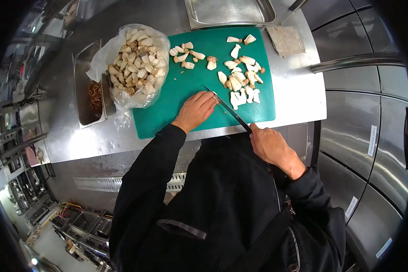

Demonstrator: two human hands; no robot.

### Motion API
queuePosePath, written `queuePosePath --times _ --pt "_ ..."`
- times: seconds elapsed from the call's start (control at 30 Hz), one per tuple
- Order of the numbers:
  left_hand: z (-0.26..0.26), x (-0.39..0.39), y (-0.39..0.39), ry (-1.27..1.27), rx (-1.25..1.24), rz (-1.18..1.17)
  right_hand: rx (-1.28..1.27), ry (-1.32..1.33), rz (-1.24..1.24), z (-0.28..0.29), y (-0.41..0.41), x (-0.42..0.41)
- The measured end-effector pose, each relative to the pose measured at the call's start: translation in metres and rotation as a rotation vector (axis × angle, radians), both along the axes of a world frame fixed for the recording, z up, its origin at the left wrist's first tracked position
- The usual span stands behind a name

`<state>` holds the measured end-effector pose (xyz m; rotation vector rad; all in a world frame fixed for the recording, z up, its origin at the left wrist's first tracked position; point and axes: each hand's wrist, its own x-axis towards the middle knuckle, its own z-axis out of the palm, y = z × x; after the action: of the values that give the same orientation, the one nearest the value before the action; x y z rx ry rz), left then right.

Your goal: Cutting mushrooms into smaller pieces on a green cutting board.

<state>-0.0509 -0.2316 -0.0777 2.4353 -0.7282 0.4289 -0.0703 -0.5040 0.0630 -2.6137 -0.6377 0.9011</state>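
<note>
My right hand [271, 145] grips the handle of a kitchen knife [232, 112], its blade slanting up and left over the green cutting board [190, 91]. Under the fingertips of my left hand [198, 108], a piece of king oyster mushroom [217, 98] is pressed to the board, right against the blade. Sliced mushroom pieces [237, 80] lie in a loose pile on the board's right side. Further left on the board is a small group of mushrooms [186, 56], with a single mushroom [211, 63] between the two groups.
A clear plastic bag full of mushrooms [136, 64] sits at the board's left edge. Beyond it stands a steel container [77, 85] with brown scraps. A steel tray [231, 13] lies behind the board, a folded cloth [286, 40] at the right. Steel cabinets [350, 125] flank the table.
</note>
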Motion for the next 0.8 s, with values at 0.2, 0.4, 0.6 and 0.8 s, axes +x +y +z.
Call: queuePosePath --times 0.2,0.4,0.6,0.8 --pt "-0.004 0.0 0.0 0.015 -0.009 0.02 -0.123 0.195 0.069 0.042 -0.052 -0.013" --pt "0.003 0.048 0.011 -0.022 -0.125 0.138 -0.074 0.181 0.096 0.019 -0.04 -0.013" --pt "0.007 0.069 0.044 -0.059 0.097 0.382 0.049 -0.019 0.005 -0.023 -0.022 -0.002" --pt "0.006 0.006 0.001 0.001 0.028 0.016 -0.024 -0.027 -0.04 -0.017 -0.023 -0.002"
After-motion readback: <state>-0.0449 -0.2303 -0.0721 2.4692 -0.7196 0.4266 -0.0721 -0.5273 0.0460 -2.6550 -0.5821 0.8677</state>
